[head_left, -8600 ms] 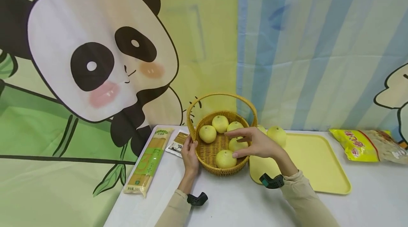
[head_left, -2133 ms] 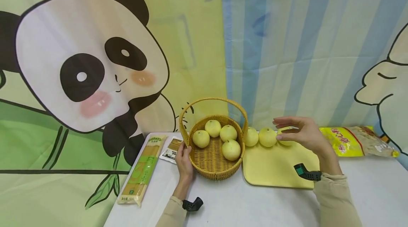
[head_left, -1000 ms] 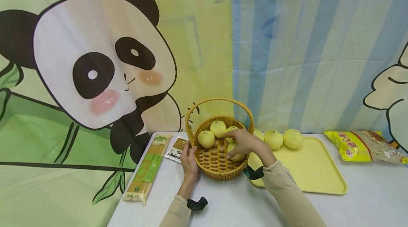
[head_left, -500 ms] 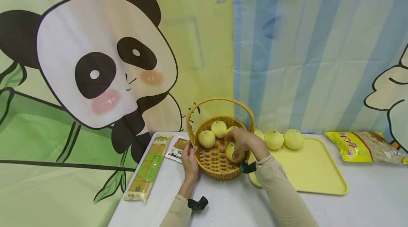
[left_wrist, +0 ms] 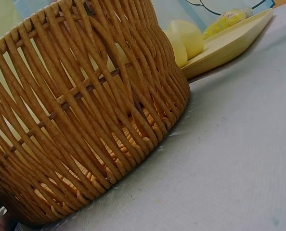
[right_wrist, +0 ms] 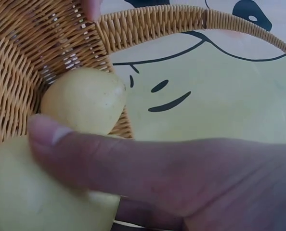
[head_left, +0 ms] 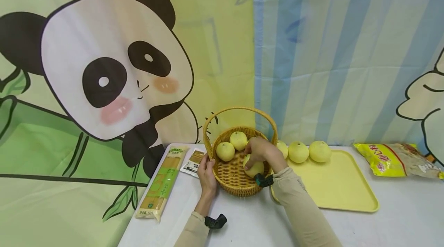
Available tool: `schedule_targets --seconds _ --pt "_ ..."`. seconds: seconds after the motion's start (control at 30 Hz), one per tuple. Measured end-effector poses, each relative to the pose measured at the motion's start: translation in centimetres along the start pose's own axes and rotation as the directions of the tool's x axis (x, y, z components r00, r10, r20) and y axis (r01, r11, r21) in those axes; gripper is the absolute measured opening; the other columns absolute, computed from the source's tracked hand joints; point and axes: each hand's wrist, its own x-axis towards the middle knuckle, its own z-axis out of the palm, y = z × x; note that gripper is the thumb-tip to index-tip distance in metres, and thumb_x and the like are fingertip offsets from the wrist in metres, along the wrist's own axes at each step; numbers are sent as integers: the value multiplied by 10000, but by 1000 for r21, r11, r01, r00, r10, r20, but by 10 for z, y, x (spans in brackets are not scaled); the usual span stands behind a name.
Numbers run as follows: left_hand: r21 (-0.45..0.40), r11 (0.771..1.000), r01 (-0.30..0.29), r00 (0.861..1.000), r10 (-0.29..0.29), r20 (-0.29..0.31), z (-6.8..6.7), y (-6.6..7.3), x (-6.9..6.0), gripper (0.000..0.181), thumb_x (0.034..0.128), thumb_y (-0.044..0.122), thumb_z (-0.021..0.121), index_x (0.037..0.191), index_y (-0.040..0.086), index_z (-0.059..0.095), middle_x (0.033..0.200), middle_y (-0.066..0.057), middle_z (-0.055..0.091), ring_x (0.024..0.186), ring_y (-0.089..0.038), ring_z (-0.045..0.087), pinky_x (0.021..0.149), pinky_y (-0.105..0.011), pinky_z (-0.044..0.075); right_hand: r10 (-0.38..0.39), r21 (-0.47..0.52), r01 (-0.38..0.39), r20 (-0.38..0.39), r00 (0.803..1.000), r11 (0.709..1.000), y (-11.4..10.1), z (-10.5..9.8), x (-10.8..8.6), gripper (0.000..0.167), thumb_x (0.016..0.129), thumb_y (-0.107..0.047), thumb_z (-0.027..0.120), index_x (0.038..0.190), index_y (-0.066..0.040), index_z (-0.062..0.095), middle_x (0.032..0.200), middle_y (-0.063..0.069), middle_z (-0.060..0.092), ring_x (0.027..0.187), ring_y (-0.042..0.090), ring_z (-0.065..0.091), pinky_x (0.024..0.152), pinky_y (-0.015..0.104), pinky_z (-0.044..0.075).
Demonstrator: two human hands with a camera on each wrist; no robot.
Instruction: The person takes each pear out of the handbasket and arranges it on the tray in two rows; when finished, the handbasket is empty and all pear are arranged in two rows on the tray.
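A wicker basket (head_left: pixel 241 191) with a tall handle holds several pale yellow round fruits. The left hand (head_left: pixel 207 177) grips its left rim near the handle's base. Inside the basket's right side, the right hand (head_left: pixel 262 153) has thumb and fingers round a fruit (head_left: pixel 254 167); the right wrist view shows the thumb lying across this fruit (right_wrist: pixel 42 192), beside another fruit (right_wrist: pixel 85 100). Two more fruits, one at the left (head_left: pixel 225 152) and one at the back (head_left: pixel 238 141), lie apart from the hand. Part of the basket's back right is hidden behind the right hand.
Right of the basket, a yellow tray (head_left: pixel 343 181) bears a row of fruits (head_left: pixel 320 151) along its back edge. A yellow food bag (head_left: pixel 385 159) lies farther right. Left of the basket are a noodle pack (head_left: pixel 163 181) and a small sachet (head_left: pixel 192 163). A printed curtain hangs behind.
The right hand has moved from above the tray into the basket and closed round the front right fruit, which has shifted slightly left. The left hand stays on the rim.
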Motion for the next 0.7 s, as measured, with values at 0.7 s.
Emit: schedule_targets --seconds 0.7 --pt "-8 1000 18 1000 -18 6 0 1 0 434 1037 116 516 1453 89 637 1445 -137 665 1340 -277 610 1059 -218 458 -30 27 27 102 994 999 6 19 -6 802 727 -474 969 1372 -80 701 1383 88 686 1236 284 650 1001 435 565"
